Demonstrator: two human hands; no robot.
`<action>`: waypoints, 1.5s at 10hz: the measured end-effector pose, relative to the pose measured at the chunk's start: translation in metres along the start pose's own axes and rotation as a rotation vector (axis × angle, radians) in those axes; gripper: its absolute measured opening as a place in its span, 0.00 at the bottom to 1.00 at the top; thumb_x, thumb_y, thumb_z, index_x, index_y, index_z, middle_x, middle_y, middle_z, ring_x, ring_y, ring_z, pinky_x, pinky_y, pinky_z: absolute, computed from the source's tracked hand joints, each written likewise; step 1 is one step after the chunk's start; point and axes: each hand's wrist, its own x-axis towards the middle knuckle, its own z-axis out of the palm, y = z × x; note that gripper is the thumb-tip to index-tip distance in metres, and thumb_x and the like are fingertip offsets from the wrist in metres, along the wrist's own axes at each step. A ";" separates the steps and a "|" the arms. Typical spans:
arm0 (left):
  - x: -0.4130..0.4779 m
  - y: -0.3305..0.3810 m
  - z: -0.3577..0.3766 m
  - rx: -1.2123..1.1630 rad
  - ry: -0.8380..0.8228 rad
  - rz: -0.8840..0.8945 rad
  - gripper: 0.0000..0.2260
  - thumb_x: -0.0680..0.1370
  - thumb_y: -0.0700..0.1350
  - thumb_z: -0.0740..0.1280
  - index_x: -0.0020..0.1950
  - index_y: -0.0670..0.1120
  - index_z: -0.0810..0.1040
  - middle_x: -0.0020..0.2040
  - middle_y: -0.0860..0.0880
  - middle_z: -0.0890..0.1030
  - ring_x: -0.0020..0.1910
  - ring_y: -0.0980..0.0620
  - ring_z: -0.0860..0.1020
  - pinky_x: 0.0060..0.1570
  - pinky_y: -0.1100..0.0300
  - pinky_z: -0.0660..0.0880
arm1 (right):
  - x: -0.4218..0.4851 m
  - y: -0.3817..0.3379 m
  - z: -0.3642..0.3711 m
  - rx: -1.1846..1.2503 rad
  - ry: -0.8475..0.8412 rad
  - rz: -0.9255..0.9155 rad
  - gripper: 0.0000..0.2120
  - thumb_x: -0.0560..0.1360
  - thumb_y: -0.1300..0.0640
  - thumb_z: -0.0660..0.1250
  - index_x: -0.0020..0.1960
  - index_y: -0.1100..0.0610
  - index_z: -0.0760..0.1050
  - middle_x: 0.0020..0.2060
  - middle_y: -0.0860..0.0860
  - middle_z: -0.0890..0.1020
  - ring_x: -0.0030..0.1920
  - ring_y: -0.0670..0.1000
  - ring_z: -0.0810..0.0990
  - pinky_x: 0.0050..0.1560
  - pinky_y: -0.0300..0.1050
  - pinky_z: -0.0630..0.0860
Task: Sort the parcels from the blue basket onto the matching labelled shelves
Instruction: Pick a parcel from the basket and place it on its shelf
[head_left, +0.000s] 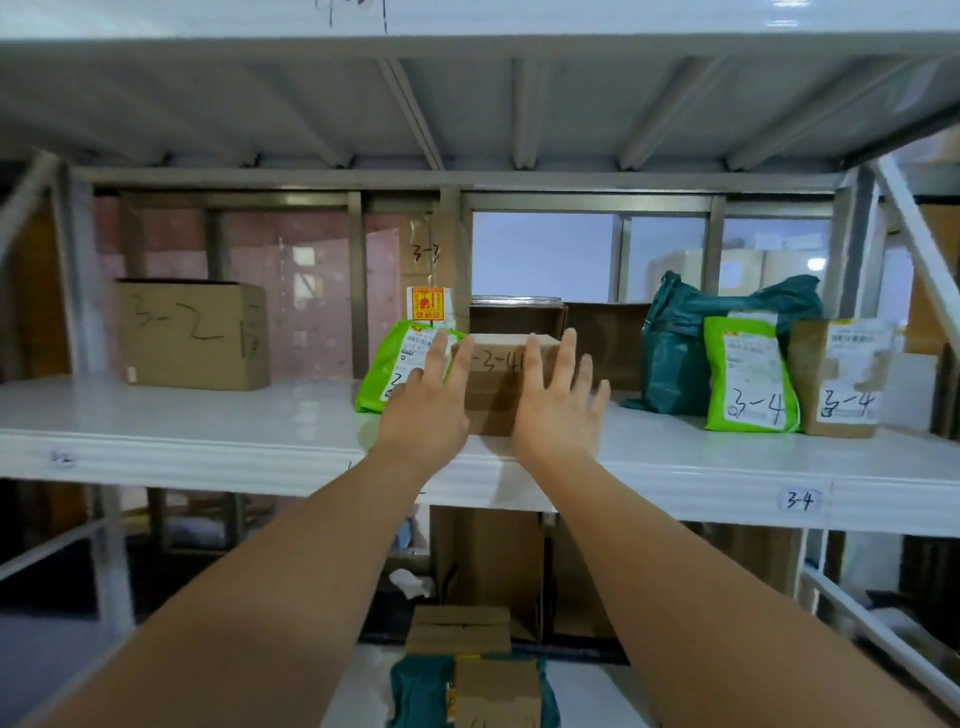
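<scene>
The small cardboard box (496, 382) marked 3-4 sits on the white shelf (208, 457) close to its front edge, about midway along. The left hand (428, 400) and right hand (561, 410) face it with fingers straight and spread, curled round nothing. They seem to be pressing flat on its front to seat it, though contact is hard to confirm. The placing looks deliberate: the 3-4 label (800, 500) is on the front edge further right, and a lime pouch (748, 379), a brown parcel (841, 384) and a dark green bag (685, 343), the first two marked 3-4, stand toward the right end. Another lime pouch (397, 364) leans just beside the box's left side, so there is no room to slide that way. A brown carton (514, 314) stands close behind, limiting depth. Bare shelf lies open to the right, between the box and the dark green bag, probably the better spot.
</scene>
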 end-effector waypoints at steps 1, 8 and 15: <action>-0.012 0.000 -0.010 0.068 0.004 -0.047 0.32 0.76 0.46 0.63 0.77 0.48 0.52 0.77 0.45 0.54 0.65 0.42 0.70 0.57 0.50 0.72 | -0.013 -0.009 -0.002 0.071 0.108 -0.242 0.37 0.74 0.50 0.66 0.77 0.50 0.52 0.76 0.57 0.53 0.76 0.61 0.50 0.74 0.62 0.49; -0.248 -0.287 -0.090 0.073 -0.995 -0.448 0.13 0.79 0.47 0.62 0.60 0.44 0.77 0.57 0.46 0.80 0.56 0.47 0.78 0.49 0.57 0.75 | -0.185 -0.316 0.040 0.097 -0.997 -0.854 0.18 0.77 0.56 0.65 0.66 0.60 0.73 0.61 0.57 0.78 0.50 0.56 0.79 0.47 0.47 0.76; -0.526 -0.563 -0.037 -0.003 -1.490 -1.003 0.15 0.79 0.45 0.61 0.32 0.44 0.69 0.31 0.47 0.70 0.29 0.51 0.67 0.41 0.54 0.68 | -0.357 -0.548 0.260 0.011 -1.425 -1.110 0.19 0.78 0.55 0.63 0.67 0.59 0.73 0.62 0.57 0.76 0.57 0.56 0.77 0.56 0.48 0.76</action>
